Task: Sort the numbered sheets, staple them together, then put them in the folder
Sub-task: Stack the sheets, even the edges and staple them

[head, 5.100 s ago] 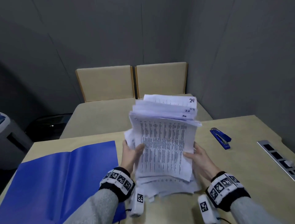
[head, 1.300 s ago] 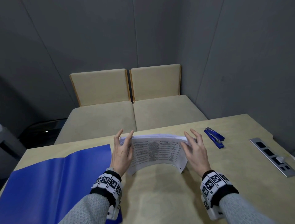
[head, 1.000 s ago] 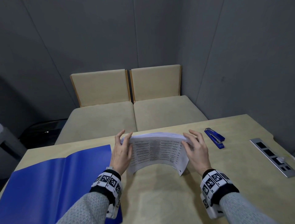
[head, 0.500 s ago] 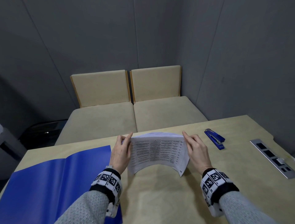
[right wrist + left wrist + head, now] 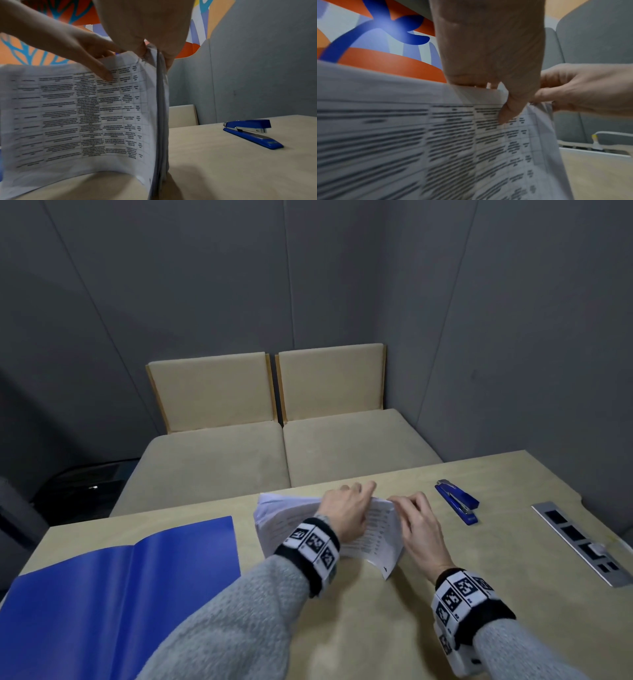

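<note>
Stack of sheets (image 5: 373,537) standing on its long edge on the table (image 5: 342,628), near the middle, between the open blue folder (image 5: 120,577) on the left and the blue stapler (image 5: 457,506) on the right, well apart from both. Both hands up at the top right corner. Left hand (image 5: 346,515) reaching across the front of the stack, thumb pressed on the printed face, fingers curled over the top edge. Right hand (image 5: 418,518) pinching that same corner, thumb in front, fingers behind. So a narrow pinch on each side, both holding paper, nothing else held. Left part of the stack unsupported, top edges fanning a little there. Front sheet bowing out at the bottom, clear in the right wrist view (image 5: 85,121). Handling, as a judgement: light overall but a thick pile, floppy, no stiffness across the face, sheets smooth and likely to slide against each other once the pinch loosens. Corner already looking creased under the fingers, so easy to crumple or tear with more squeeze. Best hold probably on both short edges, thumbs in front and fingers behind, tapping the long edge on the table to square up; for stapling, a firm pinch just beside the corner, leaving the corner itself free. Numbers on sheets not readable here, order not checkable. Stapler untouched, folder lying open.
</note>
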